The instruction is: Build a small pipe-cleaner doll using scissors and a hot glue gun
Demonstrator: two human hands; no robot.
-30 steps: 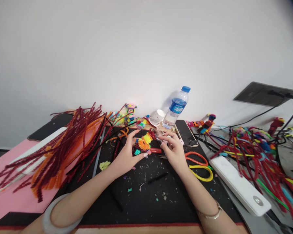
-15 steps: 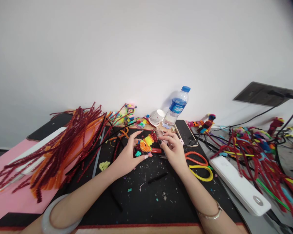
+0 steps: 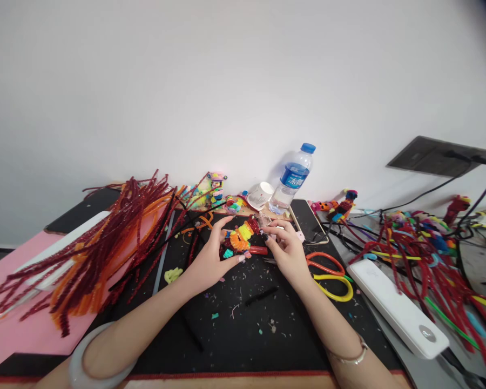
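My left hand (image 3: 210,259) is curled around a small pipe-cleaner figure (image 3: 241,237) in orange, yellow, red and teal, holding it just above the black mat (image 3: 243,319). My right hand (image 3: 288,248) pinches the figure's right end with thumb and fingertips. A red stick-like piece (image 3: 258,250) lies under the figure. Orange and yellow scissors (image 3: 328,270) lie right beside my right hand. A black stick (image 3: 261,295) rests on the mat near my wrists.
A big bundle of dark red and orange pipe cleaners (image 3: 97,248) fans over the left. A water bottle (image 3: 292,178), paper cup (image 3: 261,195), phone (image 3: 308,220) and small finished figures stand at the back. A white power strip (image 3: 397,308) and tangled coloured pipe cleaners (image 3: 425,254) fill the right.
Both hands stay in place, only turning the small figure slightly between the fingers; it tilted a little and came back.
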